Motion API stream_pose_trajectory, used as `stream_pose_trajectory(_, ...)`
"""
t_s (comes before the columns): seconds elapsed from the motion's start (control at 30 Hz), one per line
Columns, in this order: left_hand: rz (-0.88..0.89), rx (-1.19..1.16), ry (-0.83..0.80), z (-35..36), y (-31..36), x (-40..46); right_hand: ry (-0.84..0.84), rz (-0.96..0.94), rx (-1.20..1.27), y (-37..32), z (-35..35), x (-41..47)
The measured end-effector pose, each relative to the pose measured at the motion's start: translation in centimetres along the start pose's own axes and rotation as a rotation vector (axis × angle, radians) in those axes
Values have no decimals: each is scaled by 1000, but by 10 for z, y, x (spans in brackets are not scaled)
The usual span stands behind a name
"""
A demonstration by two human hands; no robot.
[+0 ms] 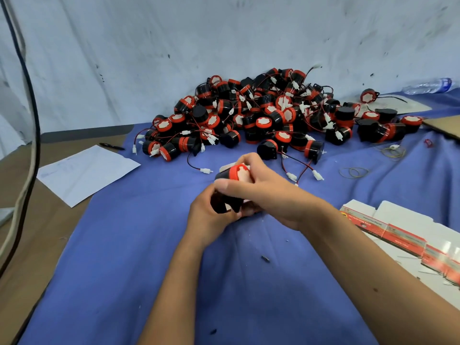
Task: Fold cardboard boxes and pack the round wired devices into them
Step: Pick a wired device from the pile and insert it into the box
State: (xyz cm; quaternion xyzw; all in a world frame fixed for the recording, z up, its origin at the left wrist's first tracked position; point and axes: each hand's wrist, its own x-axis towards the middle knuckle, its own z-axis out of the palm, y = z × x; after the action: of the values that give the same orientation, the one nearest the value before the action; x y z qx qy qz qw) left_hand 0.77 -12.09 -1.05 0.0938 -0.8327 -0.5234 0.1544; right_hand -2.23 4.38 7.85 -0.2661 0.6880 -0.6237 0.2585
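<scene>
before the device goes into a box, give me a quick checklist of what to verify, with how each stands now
1. Device in hand: ok. The left hand and right hand both grip one round device.
2. Box folded and ready: cannot tell. Something white shows behind the device, mostly hidden by the hands.
3. Wire tucked in: cannot tell; the held device's wire is out of sight.
4. Flat boxes within reach: ok. The flat boxes lie by the right forearm.
5. More devices waiting: ok. The pile of devices sits on the blue cloth.
</scene>
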Motion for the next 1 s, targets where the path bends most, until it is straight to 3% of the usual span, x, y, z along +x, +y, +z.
stream_pose_trajectory(0.1, -8, 21, -34, -3, 1, 1, 154, -116, -295, -2, 6, 10)
stream_pose_trajectory(0.2, -30, -9, -56, -5, 1, 0, 283, -222, -1006, 2, 0, 17)
stream_pose_trajectory(0.27, -43, -39, -56, -5, 2, 0, 294, -191, -1287, 8, -6, 17)
stream_pose_trajectory(0.37, -54, -63, -69, -4, 6, 0, 316, -116, -1357, 18, -9, 14)
stream_pose_trajectory(0.53, -36, -48, -91, -5, 3, 0, 348, -325, -1274, 25, 7, 13)
stream_pose_trajectory(0.63, -22, -34, -99, -6, 3, 0, 314, -212, -1202, 22, 10, 15)
stream_pose_trajectory(0.8, -11, -37, -115, -6, 7, -2, 127, -84, -1438, 28, 13, 10)
stream_pose_trajectory(0.9, -14, -40, -112, -6, 7, -2, 255, -54, -1485, 21, 12, 4)
stream_pose_trajectory(1.0, -46, -22, -96, -9, 6, -1, 531, -154, -1494, 19, 6, -4)
